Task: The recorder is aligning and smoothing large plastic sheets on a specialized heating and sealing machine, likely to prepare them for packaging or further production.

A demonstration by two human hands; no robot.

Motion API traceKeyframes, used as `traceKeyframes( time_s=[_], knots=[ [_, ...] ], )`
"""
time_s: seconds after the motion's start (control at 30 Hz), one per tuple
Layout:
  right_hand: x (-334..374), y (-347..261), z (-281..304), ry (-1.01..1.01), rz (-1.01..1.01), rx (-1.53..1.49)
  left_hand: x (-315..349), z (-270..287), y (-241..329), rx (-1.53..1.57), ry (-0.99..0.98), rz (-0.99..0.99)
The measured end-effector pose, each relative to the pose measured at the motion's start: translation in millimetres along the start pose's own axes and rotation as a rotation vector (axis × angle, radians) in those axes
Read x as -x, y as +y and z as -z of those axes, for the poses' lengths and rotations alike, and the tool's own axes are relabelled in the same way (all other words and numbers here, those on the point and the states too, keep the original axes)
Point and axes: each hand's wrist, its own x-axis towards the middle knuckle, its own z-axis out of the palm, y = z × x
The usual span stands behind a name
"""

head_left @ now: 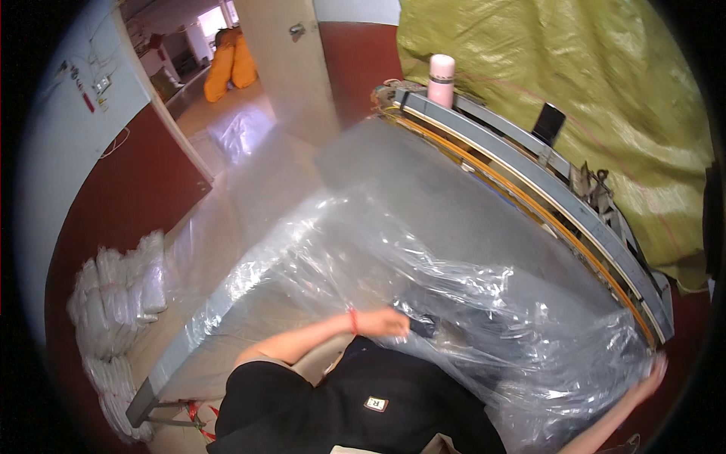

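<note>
A wide sheet of clear plastic film [454, 284] lies wrinkled and shiny over a grey-topped table [393, 166] and hangs down toward my body. My left hand [382, 323], with a red band at the wrist, is closed on the film's near edge in front of my chest. Far out to the right, my right hand [649, 376] grips the film beside the table's right corner. Its fingertips are small and partly blurred. Between the hands, the film bunches in bright folds.
A long metal bar frame [529, 155] with an orange strip runs along the table's far side. On it stand a pink bottle [441, 82] and a dark phone [548, 123]. Bundled clear bags [117, 295] are stacked at left. Behind are an open door [291, 68] and yellow-green sheeting [560, 60].
</note>
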Motion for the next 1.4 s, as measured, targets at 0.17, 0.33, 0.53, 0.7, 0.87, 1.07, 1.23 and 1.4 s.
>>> traceKeyframes(
  time_s=[0.17, 0.33, 0.53, 0.7, 0.87, 1.07, 1.23, 1.4],
  knots=[
    [-66, -313, -37, -0.563, -0.227, -1.114, 66, 172, 34, -0.285, 1.232, 0.384],
    [-78, -401, -59, -0.891, -0.085, -1.134, 171, 309, -37, -0.452, 1.953, 0.053],
    [-72, -409, -55, -0.859, -0.098, -1.116, -66, 107, 246, -0.487, 0.629, -0.538],
    [-66, -433, -40, -0.861, -0.031, -1.088, -147, 50, 256, -0.972, 0.665, -0.614],
    [-60, -436, -39, -0.892, -0.091, -1.203, -184, 51, 220, -0.441, 0.762, -0.492],
    [-70, -430, -55, -0.777, 0.084, -1.265, -180, 59, 213, -0.203, 0.805, -0.488],
    [-60, -459, -86, -0.989, 0.147, -1.34, -166, 64, 209, -0.308, 0.819, -0.525],
    [-40, -475, -108, -1.096, -0.052, -1.41, -154, 75, 204, -0.592, 0.844, -0.575]
  ],
)
